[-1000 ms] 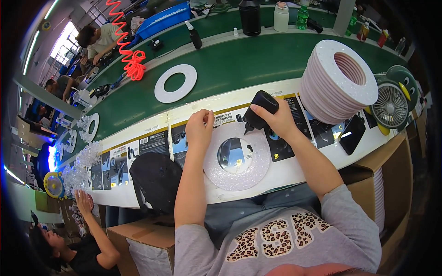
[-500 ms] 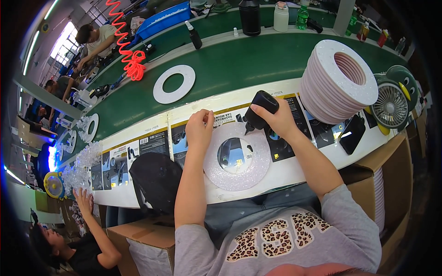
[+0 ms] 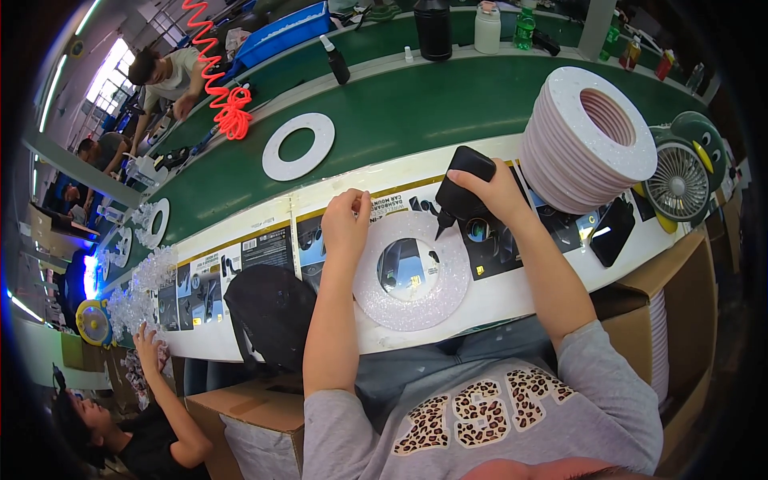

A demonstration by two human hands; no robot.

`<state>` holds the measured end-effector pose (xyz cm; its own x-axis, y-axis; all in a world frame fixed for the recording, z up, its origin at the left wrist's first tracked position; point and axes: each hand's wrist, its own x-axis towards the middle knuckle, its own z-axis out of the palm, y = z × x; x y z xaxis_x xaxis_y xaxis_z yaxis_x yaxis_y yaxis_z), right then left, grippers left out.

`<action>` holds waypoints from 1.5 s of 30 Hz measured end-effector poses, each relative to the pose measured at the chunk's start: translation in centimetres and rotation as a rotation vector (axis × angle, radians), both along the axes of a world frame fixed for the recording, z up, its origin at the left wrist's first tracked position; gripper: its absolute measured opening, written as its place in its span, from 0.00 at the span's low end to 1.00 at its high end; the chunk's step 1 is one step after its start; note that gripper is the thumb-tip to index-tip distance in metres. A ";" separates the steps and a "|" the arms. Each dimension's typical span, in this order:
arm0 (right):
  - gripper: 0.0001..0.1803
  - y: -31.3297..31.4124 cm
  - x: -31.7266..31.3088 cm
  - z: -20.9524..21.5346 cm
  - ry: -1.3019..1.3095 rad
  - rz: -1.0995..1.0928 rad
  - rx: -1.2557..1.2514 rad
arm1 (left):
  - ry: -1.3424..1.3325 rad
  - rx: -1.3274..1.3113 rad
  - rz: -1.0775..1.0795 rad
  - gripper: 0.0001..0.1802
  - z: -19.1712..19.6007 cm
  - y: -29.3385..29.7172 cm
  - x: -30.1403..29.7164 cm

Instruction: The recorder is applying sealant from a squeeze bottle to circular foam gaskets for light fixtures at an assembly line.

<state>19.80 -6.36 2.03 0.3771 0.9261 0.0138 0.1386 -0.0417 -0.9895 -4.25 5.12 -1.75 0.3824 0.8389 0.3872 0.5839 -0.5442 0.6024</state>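
A white glittery ring (image 3: 376, 294) lies flat on the printed cardboard in front of me. My right hand (image 3: 498, 192) is wrapped round a black squeeze bottle (image 3: 462, 188), tilted with its nozzle down. The nozzle tip is at the ring's upper right part; whether it touches the surface I cannot tell. At the ring's upper left, my left hand (image 3: 346, 220) is raised with its fingers pinched together. Anything between those fingertips is too small or hidden to make out. A tall stack of similar white rings (image 3: 552, 152) stands to the right of the bottle.
Another ring (image 3: 276, 164) lies on the green conveyor belt (image 3: 384, 104). To the right are a dark phone (image 3: 614, 232) and a small fan (image 3: 678, 186). A black bag-like item (image 3: 270, 316) sits left of my left forearm. A co-worker's hand (image 3: 149, 349) is near clear plastic pieces (image 3: 132, 304).
My right hand has shifted the bottle slightly right and nearer, its nozzle moving along the ring. The ring on the belt has drifted a little left. My left hand stays almost still.
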 end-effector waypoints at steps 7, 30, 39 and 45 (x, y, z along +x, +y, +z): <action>0.26 -0.1 -0.1 -0.2 -0.055 0.028 -0.109 | 0.009 -0.025 -0.009 0.12 0.0 0.0 0.0; 0.34 0.2 0.0 -1.0 -0.020 0.037 -0.125 | 0.022 -0.041 -0.001 0.12 -0.1 0.1 -0.1; 0.31 0.2 -0.1 -0.7 -0.037 0.024 -0.150 | 0.021 -0.051 0.004 0.12 -0.2 0.2 0.0; 0.26 0.3 0.1 -1.1 -0.031 0.025 -0.174 | 0.026 -0.055 0.007 0.12 -0.1 0.1 0.0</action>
<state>19.86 -6.04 0.94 0.3554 0.9248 -0.1358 0.1722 -0.2076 -0.9629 -4.28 5.26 -1.88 0.3854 0.8615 0.3306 0.6034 -0.5064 0.6160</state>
